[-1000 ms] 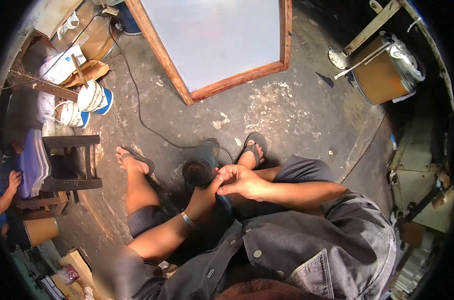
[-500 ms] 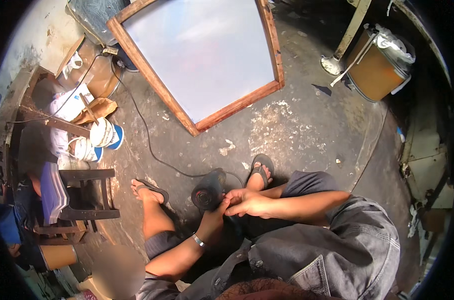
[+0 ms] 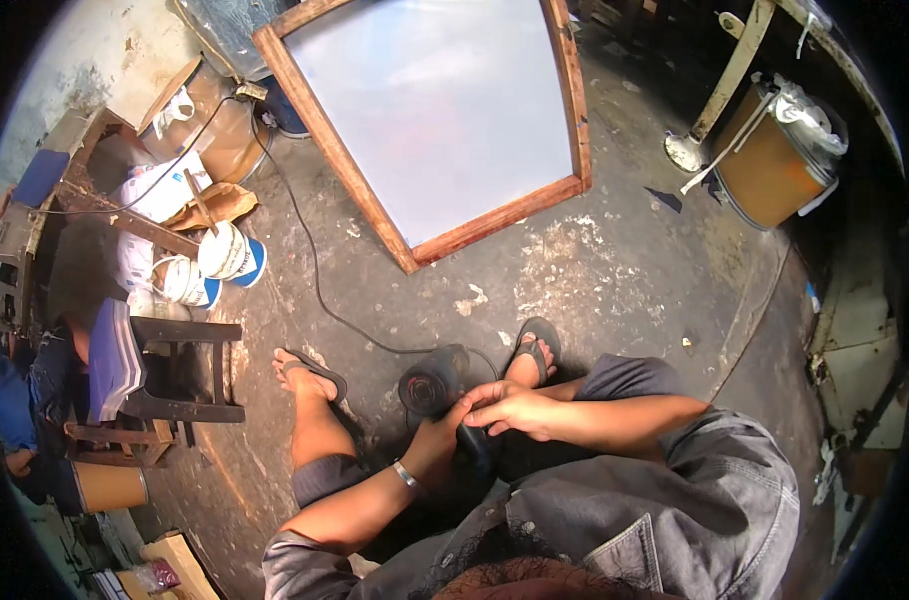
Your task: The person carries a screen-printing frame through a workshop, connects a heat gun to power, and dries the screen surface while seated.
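Note:
I sit low over a grey concrete floor with my feet in dark sandals. Between my knees I hold a dark power tool (image 3: pixel 437 385) with a round black body. My left hand (image 3: pixel 442 440), a metal bracelet on its wrist, grips the tool from below. My right hand (image 3: pixel 515 408) lies across its handle from the right, fingers curled on it. A black cord (image 3: pixel 315 270) runs from the tool across the floor toward the upper left. Ahead of my feet lies a wooden frame (image 3: pixel 415 250) around a pale panel.
A dark wooden stool (image 3: pixel 180 370) stands at the left beside white and blue cans (image 3: pixel 210 265) and a cardboard box (image 3: pixel 210 115). An orange drum (image 3: pixel 775 160) and a pale post stand at the upper right. Another person in blue (image 3: pixel 20 400) sits at the far left.
The view has tilted so the frame and floor sit lower and larger. My hands stay together on the tool, with the right hand shifted slightly along it.

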`<state>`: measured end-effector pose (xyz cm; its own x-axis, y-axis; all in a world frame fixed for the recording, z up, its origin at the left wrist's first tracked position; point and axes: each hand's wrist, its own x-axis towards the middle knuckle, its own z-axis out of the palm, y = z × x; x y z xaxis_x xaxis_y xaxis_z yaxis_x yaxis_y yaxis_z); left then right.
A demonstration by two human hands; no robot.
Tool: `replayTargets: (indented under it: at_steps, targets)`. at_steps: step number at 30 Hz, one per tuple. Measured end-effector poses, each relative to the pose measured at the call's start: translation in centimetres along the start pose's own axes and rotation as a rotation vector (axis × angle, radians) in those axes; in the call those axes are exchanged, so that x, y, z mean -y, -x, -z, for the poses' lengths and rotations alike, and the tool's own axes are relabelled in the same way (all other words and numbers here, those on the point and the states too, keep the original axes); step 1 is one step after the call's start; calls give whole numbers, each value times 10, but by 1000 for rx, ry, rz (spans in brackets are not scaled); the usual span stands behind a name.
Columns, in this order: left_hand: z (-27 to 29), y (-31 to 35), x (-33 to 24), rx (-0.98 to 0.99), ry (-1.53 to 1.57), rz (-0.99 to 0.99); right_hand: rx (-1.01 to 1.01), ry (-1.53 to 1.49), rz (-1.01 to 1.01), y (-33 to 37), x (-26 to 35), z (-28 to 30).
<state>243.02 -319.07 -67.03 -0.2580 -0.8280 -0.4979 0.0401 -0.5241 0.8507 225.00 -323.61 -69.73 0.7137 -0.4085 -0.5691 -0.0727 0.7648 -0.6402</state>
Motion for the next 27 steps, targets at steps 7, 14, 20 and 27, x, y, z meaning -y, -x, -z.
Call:
replayTargets:
  at_steps: [7, 14, 20, 27]
  targets:
    - [2, 0, 1, -22, 225, 151, 8, -56, -6, -2, -2, -4]
    - [10, -8, 5, 10, 89, -2, -28, 190, 126, -13, 8, -9]
    - [14, -26, 4, -26, 230, 258, -66, 25, 105, -25, -7, 6]
    - [-8, -4, -22, -189, 166, 213, -12, -1, 31, -19, 0, -1]
